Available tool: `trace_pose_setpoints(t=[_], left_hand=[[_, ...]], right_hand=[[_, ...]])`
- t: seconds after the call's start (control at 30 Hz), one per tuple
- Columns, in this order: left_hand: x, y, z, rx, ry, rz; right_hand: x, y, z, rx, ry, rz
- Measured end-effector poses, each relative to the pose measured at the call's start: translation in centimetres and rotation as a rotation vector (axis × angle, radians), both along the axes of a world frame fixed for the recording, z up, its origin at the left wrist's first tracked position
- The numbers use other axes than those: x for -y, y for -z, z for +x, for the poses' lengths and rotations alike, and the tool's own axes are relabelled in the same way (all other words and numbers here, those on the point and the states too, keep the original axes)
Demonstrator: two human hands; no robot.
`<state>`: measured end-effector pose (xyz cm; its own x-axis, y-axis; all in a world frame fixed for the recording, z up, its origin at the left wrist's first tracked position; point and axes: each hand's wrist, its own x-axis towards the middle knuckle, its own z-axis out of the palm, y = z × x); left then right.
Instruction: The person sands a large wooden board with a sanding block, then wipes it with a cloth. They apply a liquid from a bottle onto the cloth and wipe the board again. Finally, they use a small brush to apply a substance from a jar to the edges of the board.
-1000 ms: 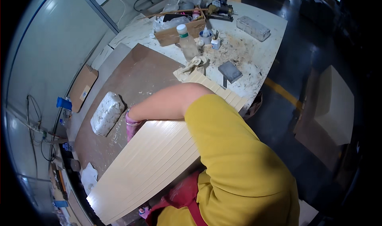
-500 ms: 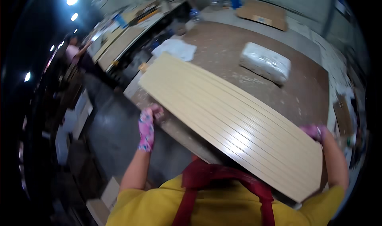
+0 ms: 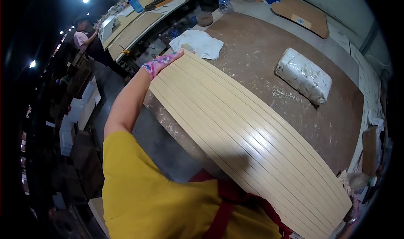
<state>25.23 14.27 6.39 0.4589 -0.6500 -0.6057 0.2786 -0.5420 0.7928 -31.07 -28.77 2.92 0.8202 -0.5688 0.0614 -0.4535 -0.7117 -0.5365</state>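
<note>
Where the left hand (image 3: 163, 63) meets the panel (image 3: 240, 121), its gloved fingers (image 3: 178, 53) lie along the left end, reaching toward the far corner; how tightly they are closed cannot be told, the underside being hidden. Right hand (image 3: 354, 210): dim and partly hidden beside the opposite end; finger opening and hold not readable.

Panel: long, pale, grooved, set slantwise over the tabletop (image 3: 248, 62), its near long edge close to the front. Main risk, as judged: uneven hold at the two ends. A glove slipping on the smooth surface would let one end swing, and the panel could tip off the front edge.

Left end: white cloth (image 3: 201, 44) just beside the far corner; a push that way could ruck it under. Right end: rag (image 3: 344, 181) and bottle (image 3: 359, 181) close by; a turn could knock the bottle over. Pale flecks (image 3: 280, 92) on the brown surface; if gritty, dragging could scratch the underside.

Farther out: wrapped block (image 3: 304, 75), apart from the panel; a wide swing might reach it. Floor (image 3: 172, 150) below the front: a dropped corner would probably chip.
</note>
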Motion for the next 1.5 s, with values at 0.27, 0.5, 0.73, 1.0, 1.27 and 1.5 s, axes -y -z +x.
trace_pose_setpoints(t=[0.27, 0.5, 0.73, 1.0, 1.27, 1.5], left_hand=[[-2.4, 2.1, 0.4, -0.06, -0.241, -0.46], [-1.8, 5.1, -0.9, -0.229, -0.061, -0.812], [3.0, 5.9, 0.7, -0.311, 0.197, -0.883], [15.5, 5.3, 1.6, -0.438, 0.028, -0.668], [34.9, 7.9, -1.5, 0.042, 0.556, -0.633], [36.5, 6.2, -3.9, -0.352, 0.375, -0.59]], right_hand=[[-6.4, 1.9, -6.5, -0.02, 0.151, 0.127], [-13.9, 2.5, -12.8, -0.118, 0.424, 0.259], [-21.4, 2.8, -16.2, -0.129, 0.649, 0.377], [-24.3, 3.1, -15.2, -0.071, 0.669, 0.39], [-28.7, 3.6, -15.9, -0.056, 0.779, 0.426], [-34.2, 3.7, -16.9, -0.007, 0.896, 0.491]])
